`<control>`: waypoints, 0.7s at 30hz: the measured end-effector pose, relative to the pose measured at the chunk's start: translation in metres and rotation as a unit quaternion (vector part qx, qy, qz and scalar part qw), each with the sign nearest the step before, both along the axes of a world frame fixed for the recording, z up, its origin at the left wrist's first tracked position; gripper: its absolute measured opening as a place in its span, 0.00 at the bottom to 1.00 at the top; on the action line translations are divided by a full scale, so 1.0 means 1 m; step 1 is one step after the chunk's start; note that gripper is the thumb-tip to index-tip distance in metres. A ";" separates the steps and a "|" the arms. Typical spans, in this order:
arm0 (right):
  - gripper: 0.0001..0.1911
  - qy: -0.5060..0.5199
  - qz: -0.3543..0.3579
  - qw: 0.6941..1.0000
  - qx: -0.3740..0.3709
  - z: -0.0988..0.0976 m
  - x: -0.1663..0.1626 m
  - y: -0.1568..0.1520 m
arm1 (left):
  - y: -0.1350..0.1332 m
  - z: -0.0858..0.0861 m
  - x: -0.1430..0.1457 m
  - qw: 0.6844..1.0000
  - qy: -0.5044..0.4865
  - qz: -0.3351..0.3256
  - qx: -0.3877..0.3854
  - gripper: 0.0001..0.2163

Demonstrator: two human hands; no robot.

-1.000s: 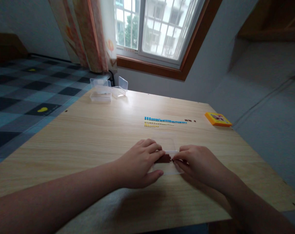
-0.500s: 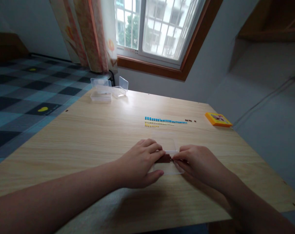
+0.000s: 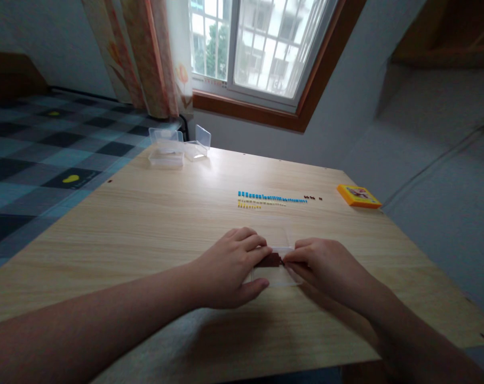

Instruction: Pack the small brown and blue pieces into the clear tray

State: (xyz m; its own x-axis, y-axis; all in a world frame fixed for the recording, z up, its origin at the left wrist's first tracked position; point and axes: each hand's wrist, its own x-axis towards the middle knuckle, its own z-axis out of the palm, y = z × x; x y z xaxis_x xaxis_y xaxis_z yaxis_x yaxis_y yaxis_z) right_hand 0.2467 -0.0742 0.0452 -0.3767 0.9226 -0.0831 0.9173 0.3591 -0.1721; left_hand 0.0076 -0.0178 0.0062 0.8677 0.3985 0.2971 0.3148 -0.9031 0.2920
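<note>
A small clear plastic box [image 3: 274, 277] lies on the wooden table [image 3: 153, 224] in front of me, with a cluster of small brown pieces [image 3: 271, 260] in it. My left hand [image 3: 229, 269] curls round the box's left side, fingertips on the brown pieces and thumb along the near edge. My right hand [image 3: 330, 269] grips the box's right side, fingers pinched at the brown pieces. Further back lie rows of tiny blue pieces [image 3: 269, 197], yellow pieces [image 3: 250, 204] and a few brown pieces [image 3: 311, 198].
Two open clear boxes [image 3: 167, 149] with lids stand at the table's far left corner. A yellow-orange box [image 3: 357, 196] lies at the far right edge. A checked floor is to the left; a window and curtain are behind the table.
</note>
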 end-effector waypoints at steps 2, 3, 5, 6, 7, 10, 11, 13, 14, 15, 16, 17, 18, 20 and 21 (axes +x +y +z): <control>0.13 -0.002 0.008 1.000 0.004 0.000 0.001 0.000 | 0.000 0.000 0.000 1.000 -0.003 0.000 0.002 0.21; 0.13 -0.002 0.010 1.000 0.007 0.000 0.001 0.000 | 0.000 0.000 0.000 1.000 -0.004 0.000 0.002 0.21; 0.13 -0.003 0.012 1.000 0.008 -0.001 0.002 0.001 | -0.001 0.001 0.000 1.000 -0.003 0.001 0.000 0.20; 0.12 -0.002 0.011 1.000 0.007 -0.002 0.002 0.001 | -0.001 0.001 0.000 1.000 -0.003 0.001 -0.001 0.20; 0.12 -0.001 0.009 1.000 0.005 -0.002 0.003 0.001 | -0.001 0.001 0.000 1.000 -0.003 0.001 -0.001 0.20; 0.12 0.004 0.006 1.000 0.000 -0.002 0.003 0.001 | 0.000 0.000 0.000 1.000 -0.005 0.001 0.000 0.21; 0.12 0.004 0.005 1.000 0.000 -0.002 0.003 0.001 | 0.000 0.000 0.000 1.000 -0.005 0.001 0.001 0.21; 0.12 0.003 0.000 1.000 0.006 -0.001 0.003 0.000 | 0.000 -0.001 0.000 1.000 -0.004 0.002 0.001 0.21; 0.13 0.003 -0.002 1.000 0.009 0.000 0.002 0.000 | 0.000 -0.001 0.000 1.000 -0.003 0.002 0.001 0.21; 0.13 0.003 -0.006 1.000 0.011 0.001 0.002 -0.001 | 0.000 -0.001 0.000 1.000 -0.001 0.002 0.001 0.21; 0.13 0.002 -0.011 1.000 0.009 0.003 0.001 -0.001 | 0.000 -0.002 0.000 1.000 0.000 0.002 0.001 0.21; 0.13 -0.001 -0.017 1.000 0.004 0.004 0.000 -0.001 | 0.000 -0.002 0.000 1.000 0.003 0.001 0.001 0.22; 0.13 -0.006 -0.023 1.000 -0.003 0.006 -0.002 -0.002 | 0.000 -0.002 0.000 1.000 0.004 0.000 0.001 0.22; 0.13 -0.016 -0.033 0.999 -0.019 0.007 -0.005 -0.002 | 0.000 -0.001 0.000 1.000 0.005 -0.001 0.001 0.22; 0.13 -0.020 -0.038 0.999 -0.024 0.008 -0.006 -0.002 | 0.000 -0.001 0.000 1.000 0.004 0.000 0.001 0.21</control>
State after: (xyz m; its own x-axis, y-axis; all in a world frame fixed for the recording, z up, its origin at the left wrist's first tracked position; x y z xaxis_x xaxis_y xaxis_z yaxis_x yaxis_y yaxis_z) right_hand 0.2406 -0.0763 0.0529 -0.3022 0.9426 -0.1419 0.9477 0.2810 -0.1513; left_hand 0.0072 -0.0176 0.0049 0.8700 0.3975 0.2917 0.3167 -0.9040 0.2872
